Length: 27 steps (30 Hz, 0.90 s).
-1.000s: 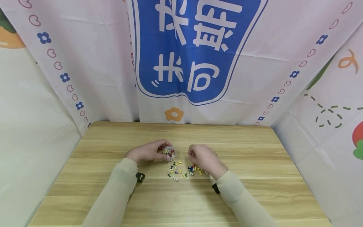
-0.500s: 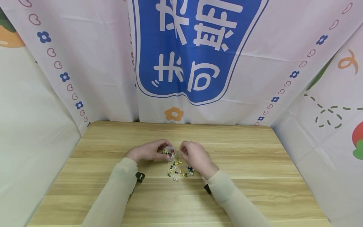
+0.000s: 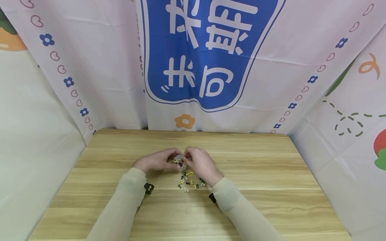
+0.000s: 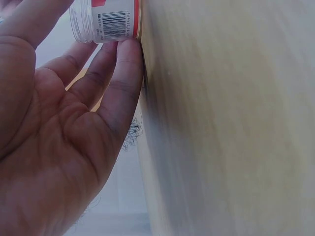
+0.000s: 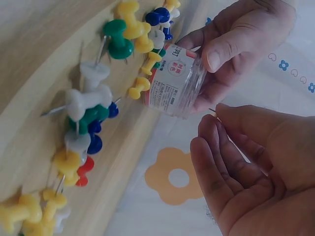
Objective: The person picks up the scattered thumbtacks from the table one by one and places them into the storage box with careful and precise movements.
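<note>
Right hand (image 3: 199,163) moved to jar (image 3: 180,162), pinching a pin, left hand (image 3: 156,160) gripping jar.

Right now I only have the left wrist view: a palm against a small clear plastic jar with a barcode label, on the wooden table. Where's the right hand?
Observer: The right hand is at the mouth of the small clear plastic jar, pinching a push pin; only its metal tip shows.
Operator: Jar empty?
Observer: No, the head view shows red and yellow pins inside.
Operator: Any loose?
Observer: A pile of coloured plastic push pins lies on the wooden table, on the person's side of the jar.
</note>
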Each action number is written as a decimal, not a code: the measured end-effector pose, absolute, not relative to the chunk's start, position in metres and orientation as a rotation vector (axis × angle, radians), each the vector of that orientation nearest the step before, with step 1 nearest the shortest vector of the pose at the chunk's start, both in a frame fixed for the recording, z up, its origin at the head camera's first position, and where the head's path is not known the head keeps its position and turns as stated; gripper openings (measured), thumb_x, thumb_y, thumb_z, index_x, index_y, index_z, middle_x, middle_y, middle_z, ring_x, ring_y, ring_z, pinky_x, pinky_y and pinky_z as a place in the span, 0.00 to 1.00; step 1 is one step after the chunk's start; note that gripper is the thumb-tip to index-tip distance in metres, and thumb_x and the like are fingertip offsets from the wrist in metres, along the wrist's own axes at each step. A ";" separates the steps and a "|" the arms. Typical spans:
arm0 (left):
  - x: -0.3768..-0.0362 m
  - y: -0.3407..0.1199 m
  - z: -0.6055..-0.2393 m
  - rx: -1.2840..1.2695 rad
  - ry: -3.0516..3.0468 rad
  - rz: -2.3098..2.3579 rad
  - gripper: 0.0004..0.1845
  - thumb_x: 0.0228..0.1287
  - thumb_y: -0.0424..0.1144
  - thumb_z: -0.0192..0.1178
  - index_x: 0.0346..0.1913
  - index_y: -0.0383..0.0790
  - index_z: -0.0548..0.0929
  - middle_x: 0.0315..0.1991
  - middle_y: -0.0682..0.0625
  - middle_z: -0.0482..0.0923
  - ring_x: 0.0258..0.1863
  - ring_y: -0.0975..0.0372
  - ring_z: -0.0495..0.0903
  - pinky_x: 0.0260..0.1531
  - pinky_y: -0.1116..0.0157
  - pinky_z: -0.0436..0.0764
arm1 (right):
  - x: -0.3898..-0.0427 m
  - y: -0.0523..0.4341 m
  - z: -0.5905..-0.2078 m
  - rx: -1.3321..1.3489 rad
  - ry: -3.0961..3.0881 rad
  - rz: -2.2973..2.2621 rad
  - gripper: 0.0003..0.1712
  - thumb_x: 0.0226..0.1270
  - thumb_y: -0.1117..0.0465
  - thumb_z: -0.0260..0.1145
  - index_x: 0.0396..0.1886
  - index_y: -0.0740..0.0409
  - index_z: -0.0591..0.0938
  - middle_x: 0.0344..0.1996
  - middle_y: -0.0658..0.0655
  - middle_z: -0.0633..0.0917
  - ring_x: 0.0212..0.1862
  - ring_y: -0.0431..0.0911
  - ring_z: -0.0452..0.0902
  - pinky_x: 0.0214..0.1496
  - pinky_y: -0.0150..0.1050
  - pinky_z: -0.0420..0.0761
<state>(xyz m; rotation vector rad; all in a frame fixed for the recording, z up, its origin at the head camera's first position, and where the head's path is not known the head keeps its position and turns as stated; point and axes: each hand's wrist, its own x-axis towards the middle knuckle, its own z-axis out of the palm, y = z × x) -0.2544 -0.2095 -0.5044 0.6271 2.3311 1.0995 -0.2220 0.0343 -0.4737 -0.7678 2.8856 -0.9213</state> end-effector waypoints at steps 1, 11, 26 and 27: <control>-0.254 -0.209 -0.505 0.626 2.331 1.098 0.31 0.82 0.49 0.77 0.78 0.44 0.80 0.73 0.44 0.85 0.75 0.48 0.82 0.84 0.37 0.77 | -0.223 0.033 -0.474 -0.767 2.884 -0.920 0.05 0.82 0.69 0.77 0.51 0.59 0.92 0.47 0.56 0.98 0.46 0.48 0.96 0.52 0.41 0.96; -0.254 -0.210 -0.504 0.615 2.335 1.094 0.31 0.82 0.49 0.77 0.78 0.45 0.80 0.72 0.44 0.85 0.72 0.50 0.83 0.82 0.38 0.79 | -0.228 0.027 -0.477 -0.766 2.898 -0.876 0.06 0.82 0.68 0.78 0.53 0.61 0.93 0.49 0.57 0.97 0.49 0.50 0.94 0.50 0.41 0.95; -0.254 -0.209 -0.506 0.595 2.339 1.096 0.30 0.82 0.49 0.77 0.77 0.44 0.80 0.68 0.44 0.86 0.71 0.50 0.84 0.80 0.40 0.80 | -0.221 0.063 -0.461 -0.706 2.872 -0.794 0.07 0.78 0.69 0.79 0.51 0.60 0.92 0.48 0.58 0.96 0.51 0.51 0.93 0.60 0.50 0.96; -0.254 -0.209 -0.506 0.593 2.341 1.091 0.30 0.82 0.49 0.77 0.77 0.44 0.80 0.68 0.44 0.86 0.71 0.50 0.84 0.80 0.40 0.80 | -0.221 0.066 -0.460 -0.698 2.872 -0.790 0.07 0.78 0.69 0.79 0.51 0.60 0.92 0.48 0.58 0.96 0.52 0.52 0.93 0.61 0.51 0.96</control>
